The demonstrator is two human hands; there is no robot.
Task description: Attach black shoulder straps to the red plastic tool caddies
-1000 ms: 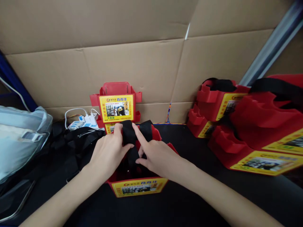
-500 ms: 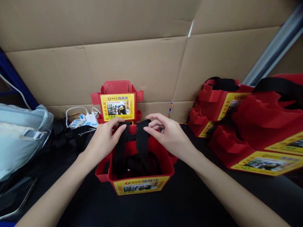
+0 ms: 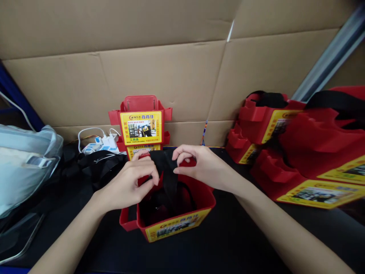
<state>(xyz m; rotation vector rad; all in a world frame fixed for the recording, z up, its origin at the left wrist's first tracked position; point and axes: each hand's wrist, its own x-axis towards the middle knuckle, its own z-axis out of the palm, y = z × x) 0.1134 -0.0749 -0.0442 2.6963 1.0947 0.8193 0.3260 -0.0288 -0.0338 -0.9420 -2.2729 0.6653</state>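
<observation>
Cardboard sheeting [image 3: 171,80] behind, black surface [image 3: 234,236] below. Front red box [image 3: 203,194] on it, between the forearms; black strap [image 3: 170,182] runs from its back edge down inside, among dark contents too dim to identify. Left hand [image 3: 128,182] curled, thumb and forefinger nearly meeting beside strap; right hand [image 3: 203,167] half-open, fingertips at strap's edge. Firm grip: cannot tell for either. Rear red box [image 3: 139,104], yellow label [image 3: 141,128]: "背背佳", "装修专用", "工具盒". Stacked red boxes [image 3: 327,148] at right, black straps in the upper ones.
</observation>
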